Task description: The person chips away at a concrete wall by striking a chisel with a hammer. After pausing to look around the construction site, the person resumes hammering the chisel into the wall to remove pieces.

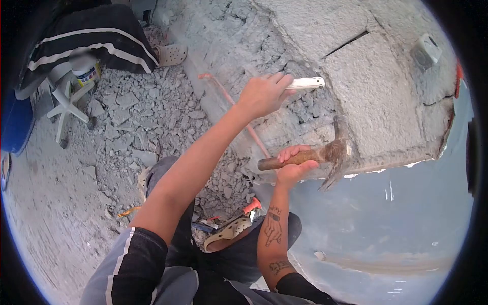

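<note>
My left hand [266,95], back upward, is closed around a narrow white bar [306,83] with a small hole near its far end. The rest of the bar is hidden in my fist. Below it, my right hand [296,170] grips a hammer [325,152] by its short wooden handle, with the thumb and fingers on either side. The hammer's rusty, worn head points right, over the edge of the rough grey concrete slab [376,101]. Under my left hand the slab's surface is broken into crumbled chunks [305,109].
Rubble [152,117] covers the ground left of the slab. A thin reddish pipe [223,91] crosses the broken part. A white cup-like object [426,51] sits on the slab. Another person's striped trouser leg [96,38] and clog [172,55] are at upper left, near a white stool base [68,105].
</note>
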`<act>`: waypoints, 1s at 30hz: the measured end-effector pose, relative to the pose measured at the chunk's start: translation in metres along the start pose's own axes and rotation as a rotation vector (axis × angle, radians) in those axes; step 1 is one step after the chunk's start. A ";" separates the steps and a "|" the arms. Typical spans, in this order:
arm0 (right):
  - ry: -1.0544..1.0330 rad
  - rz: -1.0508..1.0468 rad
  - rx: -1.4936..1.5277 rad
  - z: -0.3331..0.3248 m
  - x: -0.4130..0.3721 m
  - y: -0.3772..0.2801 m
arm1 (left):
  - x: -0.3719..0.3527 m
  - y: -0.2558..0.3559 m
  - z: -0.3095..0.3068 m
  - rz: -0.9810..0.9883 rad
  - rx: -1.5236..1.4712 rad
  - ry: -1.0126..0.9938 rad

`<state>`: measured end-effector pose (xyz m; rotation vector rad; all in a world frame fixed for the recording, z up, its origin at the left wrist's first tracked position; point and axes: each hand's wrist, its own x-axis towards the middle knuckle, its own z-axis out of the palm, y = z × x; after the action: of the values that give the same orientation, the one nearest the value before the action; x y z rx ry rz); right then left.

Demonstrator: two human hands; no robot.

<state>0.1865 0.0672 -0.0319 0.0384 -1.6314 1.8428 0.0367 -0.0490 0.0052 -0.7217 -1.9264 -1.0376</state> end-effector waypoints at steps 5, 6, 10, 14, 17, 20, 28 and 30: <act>0.016 -0.084 -0.085 0.019 0.004 -0.024 | 0.001 -0.001 0.000 -0.098 -0.140 0.015; 0.015 -0.084 -0.086 0.023 0.004 -0.030 | 0.000 -0.001 0.001 -0.099 -0.141 0.016; -0.030 -0.209 -0.248 0.033 0.010 -0.054 | -0.003 0.000 0.006 -0.259 -0.260 -0.018; -0.116 -0.255 -0.415 0.037 0.008 -0.076 | -0.003 0.003 0.009 -0.501 -0.514 -0.077; -0.244 -0.373 -0.666 0.027 0.014 -0.072 | -0.006 -0.003 0.032 -0.494 -0.746 0.053; -0.378 -0.604 -0.917 0.061 0.014 -0.108 | -0.010 0.009 0.019 -0.503 -0.769 0.003; -0.452 -0.768 -1.070 0.071 0.032 -0.113 | -0.012 0.010 0.035 -0.523 -0.671 -0.016; -0.422 -0.780 -1.197 0.060 0.057 -0.099 | -0.016 -0.004 0.059 -0.289 -0.554 0.163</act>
<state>0.1667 0.0389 0.0925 0.4755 -2.3012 0.1464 0.0189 -0.0022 -0.0294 -0.6352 -1.6385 -1.7922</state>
